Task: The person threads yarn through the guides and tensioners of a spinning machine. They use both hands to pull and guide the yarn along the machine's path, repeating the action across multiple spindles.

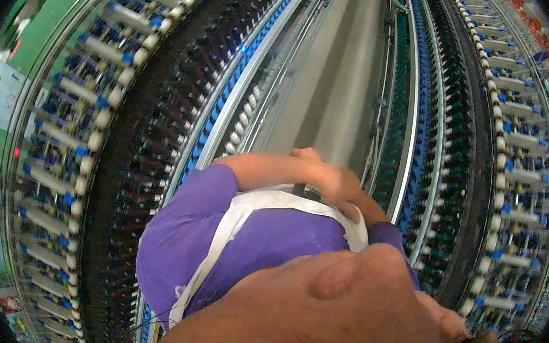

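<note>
My arms are crossed in front of my chest, over a purple shirt (302, 230) and a white apron (230, 215). From the left sleeve, my left forearm runs across to the right, and my left hand (338, 183) lies on or against my right forearm. My right hand (306, 153) is mostly hidden behind the left forearm, with only a small part showing past its far edge. Motion blur smears the fingers, so their closing cannot be told. No held object is visible in either hand.
Long textile spinning machines flank a grey aisle floor (336, 78). The left one carries dark bobbins (180, 89), a blue strip (218, 103) and several white bobbins (243, 119). The right one has dark bobbins (455, 116) behind a metal rail (412, 118). Pale rollers (104, 119) line the upper frames.
</note>
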Demonstrator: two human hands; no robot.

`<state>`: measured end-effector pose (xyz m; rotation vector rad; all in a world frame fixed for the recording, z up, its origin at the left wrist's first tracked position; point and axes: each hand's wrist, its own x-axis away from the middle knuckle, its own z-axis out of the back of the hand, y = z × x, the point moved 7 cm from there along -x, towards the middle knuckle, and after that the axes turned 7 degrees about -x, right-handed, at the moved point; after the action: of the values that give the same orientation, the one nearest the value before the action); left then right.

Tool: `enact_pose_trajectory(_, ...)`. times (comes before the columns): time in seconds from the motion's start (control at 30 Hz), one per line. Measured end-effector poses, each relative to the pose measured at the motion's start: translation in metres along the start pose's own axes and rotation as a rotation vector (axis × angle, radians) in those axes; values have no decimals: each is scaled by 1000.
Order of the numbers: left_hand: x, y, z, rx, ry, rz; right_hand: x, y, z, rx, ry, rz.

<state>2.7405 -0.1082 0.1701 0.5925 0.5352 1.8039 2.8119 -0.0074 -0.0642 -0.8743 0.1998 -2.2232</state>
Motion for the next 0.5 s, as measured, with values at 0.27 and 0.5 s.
enact_pose_trajectory(0.27,37,-313,147,234,230,268,-203,218,195,-224,339,378)
enact_pose_trajectory(0.5,195,-619,258,128,57,893,-250,566,211,-141,223,-503)
